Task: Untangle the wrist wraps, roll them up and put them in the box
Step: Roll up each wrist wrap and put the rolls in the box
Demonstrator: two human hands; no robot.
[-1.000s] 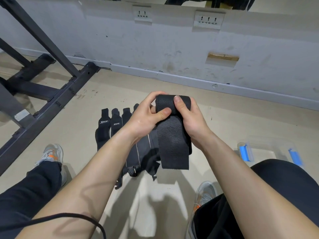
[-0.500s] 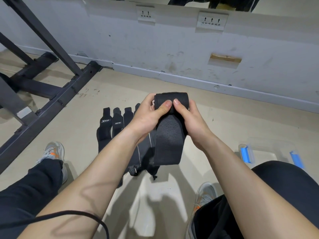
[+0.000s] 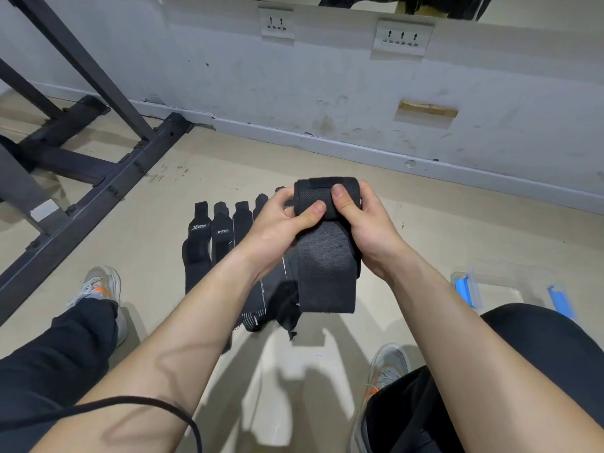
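Note:
Both hands hold a black wrist wrap in front of me above the floor. Its top end is rolled into a thick roll, and a short flat tail hangs down from it. My left hand grips the roll's left side with the thumb pressed on its front. My right hand grips the right side, thumb on top of the roll. Several more black wrist wraps lie side by side on the floor beneath and to the left. A clear plastic box with blue latches sits on the floor at the right, partly hidden by my knee.
A dark metal rack frame runs along the floor at the left. The grey wall with its skirting is close ahead. My legs and grey shoes flank the wraps. A black cable crosses my left forearm.
The roll at the top has turned and grown thicker while the hanging tail has become shorter. Both thumbs have shifted over the roll.

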